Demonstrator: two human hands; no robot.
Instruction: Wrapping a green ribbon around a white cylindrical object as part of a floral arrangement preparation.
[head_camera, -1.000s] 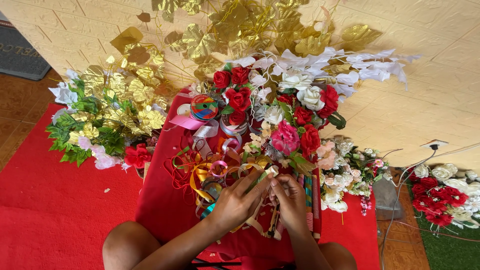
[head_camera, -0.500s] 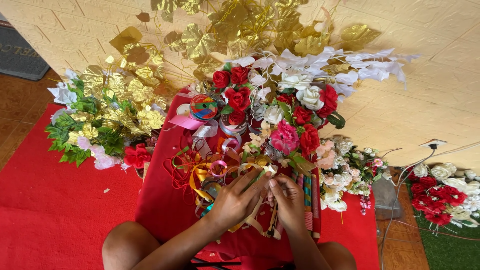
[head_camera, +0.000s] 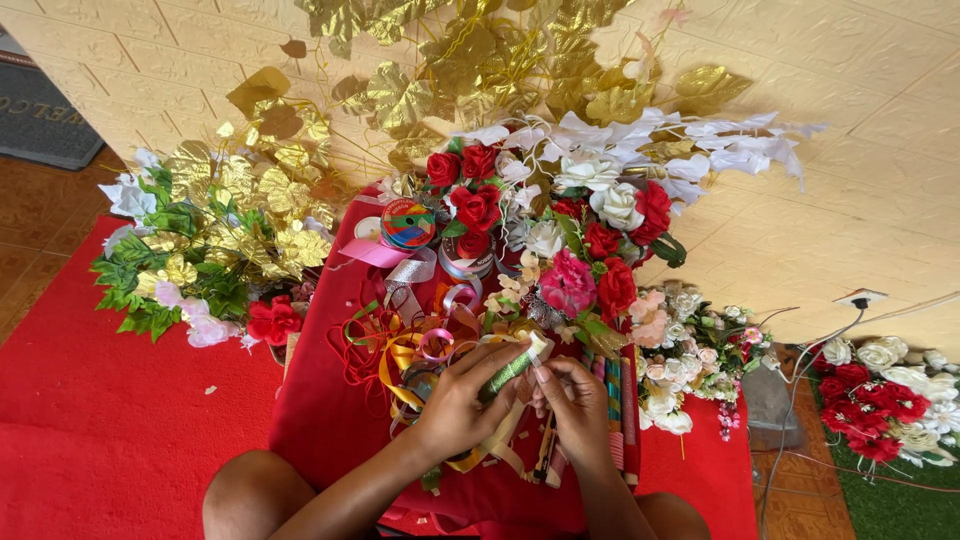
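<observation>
- A thin green-wrapped stem was held in a closed grip by the left hand, its pale tip pointing up and right.
- The stem's upper end was pinched by the fingertips of the right hand, just beside the left.
- Both hands were set over a red cloth, above a tangle of ribbons.
- Red roses and gold leaves crowded the far edge; open red carpet was seen to the left.

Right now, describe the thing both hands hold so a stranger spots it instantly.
Start at the red cloth strewn with curled ribbons. At its near edge, the left hand and right hand meet on a thin green stem. Unlike the loose ribbons, it is straight, stiff and pale-tipped.
</observation>
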